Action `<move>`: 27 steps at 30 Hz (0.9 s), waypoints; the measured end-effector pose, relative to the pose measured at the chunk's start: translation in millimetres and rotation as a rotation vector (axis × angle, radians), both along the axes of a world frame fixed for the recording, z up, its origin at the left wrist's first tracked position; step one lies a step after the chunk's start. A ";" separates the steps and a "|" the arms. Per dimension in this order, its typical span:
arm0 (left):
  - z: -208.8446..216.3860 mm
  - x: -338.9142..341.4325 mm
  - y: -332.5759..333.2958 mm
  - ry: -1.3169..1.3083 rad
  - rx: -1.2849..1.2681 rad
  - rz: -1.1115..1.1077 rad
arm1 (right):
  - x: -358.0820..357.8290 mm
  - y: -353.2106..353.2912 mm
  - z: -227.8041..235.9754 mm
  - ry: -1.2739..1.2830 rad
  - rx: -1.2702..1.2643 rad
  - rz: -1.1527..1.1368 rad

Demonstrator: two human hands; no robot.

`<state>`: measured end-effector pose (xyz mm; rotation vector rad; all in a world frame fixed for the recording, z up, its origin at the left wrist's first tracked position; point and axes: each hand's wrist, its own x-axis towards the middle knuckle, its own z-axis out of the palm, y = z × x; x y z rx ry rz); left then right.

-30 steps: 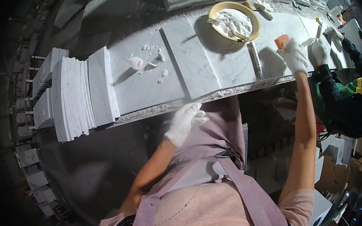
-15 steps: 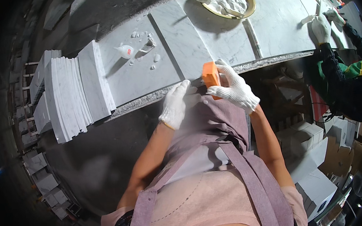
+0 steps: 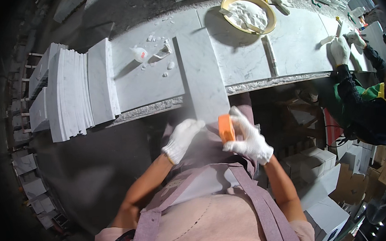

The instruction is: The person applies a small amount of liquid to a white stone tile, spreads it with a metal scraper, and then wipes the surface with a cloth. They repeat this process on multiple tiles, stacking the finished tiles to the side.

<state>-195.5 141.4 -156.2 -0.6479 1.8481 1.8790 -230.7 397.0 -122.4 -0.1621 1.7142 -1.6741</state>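
Observation:
A long grey-veined marble slab (image 3: 205, 74) lies on the worktop, its near end jutting past the front edge toward my body. My left hand (image 3: 183, 139), in a white knit glove, is at the slab's near left corner with its fingers closed on it; the fingertips are partly hidden. Also gloved, my right hand (image 3: 249, 138) grips a small orange block (image 3: 226, 128) between thumb and fingers. The block is beside the slab's near right corner. Behind it, a round yellowish basin (image 3: 272, 22) holds white powder or paste.
Upright marble slabs (image 3: 70, 91) stand stacked at the left. A white bottle (image 3: 139, 54) lies among white fragments on the worktop. A pale bar (image 3: 271, 56) lies right of the slab. At far right, a co-worker's gloved hands (image 3: 340, 50) work on the worktop. White boxes (image 3: 329, 214) stand lower right.
The slab has slid toward me and now overhangs the worktop edge. Both my hands have come closer to my body with it, the orange block still in my right hand. My view has shifted slightly.

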 end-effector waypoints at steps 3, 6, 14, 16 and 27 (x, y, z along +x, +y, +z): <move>-11.1 21.2 -11.4 -0.203 -0.067 -0.063 | 40.0 9.9 -7.9 -0.179 -0.126 -0.103; -23.7 20.0 -19.3 -0.242 0.073 -0.161 | 51.8 24.4 -28.2 -0.291 -0.323 -0.274; -31.4 12.5 7.0 -0.198 0.137 -0.020 | 34.9 36.2 -78.2 -0.314 -0.126 -0.467; -24.1 14.5 15.2 -0.172 0.237 0.087 | 24.8 23.1 -81.8 -0.147 -0.011 -0.400; -6.0 11.6 26.7 -0.256 0.147 0.244 | 46.3 4.2 -58.4 0.063 0.193 -0.296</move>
